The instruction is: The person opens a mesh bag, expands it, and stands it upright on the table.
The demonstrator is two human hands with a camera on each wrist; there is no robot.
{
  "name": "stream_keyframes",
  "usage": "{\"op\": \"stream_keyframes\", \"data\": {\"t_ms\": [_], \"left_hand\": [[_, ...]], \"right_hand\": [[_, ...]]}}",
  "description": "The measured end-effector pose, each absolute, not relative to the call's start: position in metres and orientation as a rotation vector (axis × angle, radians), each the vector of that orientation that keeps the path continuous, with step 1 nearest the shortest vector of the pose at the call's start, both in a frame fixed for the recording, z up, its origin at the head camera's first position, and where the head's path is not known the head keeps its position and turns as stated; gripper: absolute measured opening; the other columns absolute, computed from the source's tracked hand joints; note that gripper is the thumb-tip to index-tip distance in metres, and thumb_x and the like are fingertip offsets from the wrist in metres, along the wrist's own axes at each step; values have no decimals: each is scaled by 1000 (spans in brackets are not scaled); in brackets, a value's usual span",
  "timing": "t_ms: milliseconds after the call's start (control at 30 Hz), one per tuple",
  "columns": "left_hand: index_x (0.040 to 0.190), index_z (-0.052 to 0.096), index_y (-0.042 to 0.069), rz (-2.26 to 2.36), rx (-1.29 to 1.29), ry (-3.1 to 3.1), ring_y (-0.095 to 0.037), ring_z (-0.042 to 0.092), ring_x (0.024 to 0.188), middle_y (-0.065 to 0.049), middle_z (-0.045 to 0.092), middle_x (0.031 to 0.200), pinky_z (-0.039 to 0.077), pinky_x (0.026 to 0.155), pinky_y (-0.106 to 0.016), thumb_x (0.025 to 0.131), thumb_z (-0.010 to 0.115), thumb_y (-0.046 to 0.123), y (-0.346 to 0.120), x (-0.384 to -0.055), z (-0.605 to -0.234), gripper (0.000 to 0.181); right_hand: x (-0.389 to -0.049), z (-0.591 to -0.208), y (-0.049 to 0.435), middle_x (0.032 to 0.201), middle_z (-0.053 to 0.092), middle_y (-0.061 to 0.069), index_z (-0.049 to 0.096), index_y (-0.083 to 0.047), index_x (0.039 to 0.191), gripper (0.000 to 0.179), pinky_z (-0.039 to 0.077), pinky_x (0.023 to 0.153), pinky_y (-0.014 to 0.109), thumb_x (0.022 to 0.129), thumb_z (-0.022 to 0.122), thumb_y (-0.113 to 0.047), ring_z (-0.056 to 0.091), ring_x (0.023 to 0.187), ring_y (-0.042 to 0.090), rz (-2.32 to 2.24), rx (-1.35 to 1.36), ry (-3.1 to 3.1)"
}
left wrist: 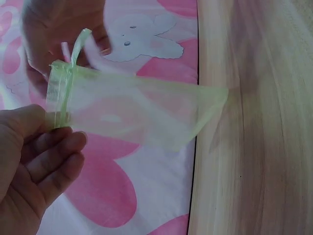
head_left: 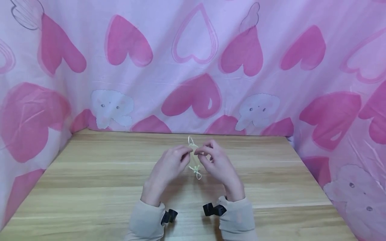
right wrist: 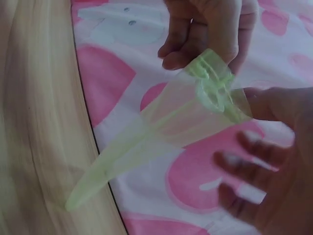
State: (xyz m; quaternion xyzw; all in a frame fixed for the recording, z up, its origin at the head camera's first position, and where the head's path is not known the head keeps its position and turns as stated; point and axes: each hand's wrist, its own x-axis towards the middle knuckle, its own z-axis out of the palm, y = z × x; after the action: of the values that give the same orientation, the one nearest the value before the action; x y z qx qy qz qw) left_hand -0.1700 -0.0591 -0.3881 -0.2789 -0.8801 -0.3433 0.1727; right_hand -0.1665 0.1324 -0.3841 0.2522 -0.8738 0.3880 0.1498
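A sheer pale green drawstring pouch point(left wrist: 132, 107) hangs in the air between both hands, its mouth up and its bottom pointing down. My left hand point(head_left: 170, 164) pinches one side of the mouth between thumb and forefinger; its other fingers lie loosely curled in the left wrist view. At the opposite side, my right hand point(head_left: 217, 162) holds the rim with thumb and forefinger, its remaining fingers spread apart in the right wrist view. Ribbon loops point(head_left: 198, 174) stick out at both sides of the gathered band. Through the thin cloth point(right wrist: 171, 117) no contents show.
Beneath the hands is a wood-grain table point(head_left: 90, 187). A pink curtain point(head_left: 144, 80) with hearts and white cartoon animals stands along its back and sides. Black wrist straps point(head_left: 215, 210) sit at the cuffs of the light sleeves point(head_left: 147, 219).
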Motion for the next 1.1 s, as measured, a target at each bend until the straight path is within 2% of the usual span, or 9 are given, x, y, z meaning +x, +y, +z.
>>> {"op": "stream_keyframes", "data": {"t_ms": [100,267,533,700,867,1100], "left_hand": [[104,73,3,-991,-685,-2482,-12,63,77,-6,70,95,54,71,-29,90,61,0,-56,-170,-388,18],[99,73,1,-1061,-531,-2542,-14,59,71,-5,67,84,51,65,-30,89,64,4,-43,-168,-386,13],[99,73,0,-1040,-470,-2601,-16,58,75,-8,68,92,51,67,-30,82,62,-4,-30,-161,-386,21],[94,74,3,-1032,-470,-2565,-16,59,73,-4,68,86,50,67,-31,83,61,0,-28,-161,-386,16],[94,74,6,-1064,-516,-2558,-14,61,77,-2,69,88,51,70,-30,85,60,2,-27,-160,-386,17],[92,72,7,-1351,-528,-2278,-8,57,67,2,66,81,50,60,-25,88,56,-1,-33,-159,-378,19]], "right_hand": [[-165,-382,131,89,60,-4,72,-12,106,21,47,60,30,90,60,-5,53,68,11,1062,605,-2654],[-164,-378,129,74,59,-5,69,-10,117,34,44,51,30,87,56,-3,51,57,12,1069,392,-2736],[-166,-380,133,71,59,-4,69,-11,121,40,40,45,28,84,57,-1,48,52,11,1062,278,-2734],[-167,-380,137,69,59,-3,70,-12,119,40,38,43,28,83,56,-2,47,49,12,1077,244,-2700],[-167,-379,140,70,58,-3,70,-13,118,40,39,46,30,83,55,-1,49,53,14,1122,238,-2670],[-165,-375,141,69,55,0,70,-7,117,38,41,49,27,84,54,3,50,56,14,1263,306,-2524]]}}
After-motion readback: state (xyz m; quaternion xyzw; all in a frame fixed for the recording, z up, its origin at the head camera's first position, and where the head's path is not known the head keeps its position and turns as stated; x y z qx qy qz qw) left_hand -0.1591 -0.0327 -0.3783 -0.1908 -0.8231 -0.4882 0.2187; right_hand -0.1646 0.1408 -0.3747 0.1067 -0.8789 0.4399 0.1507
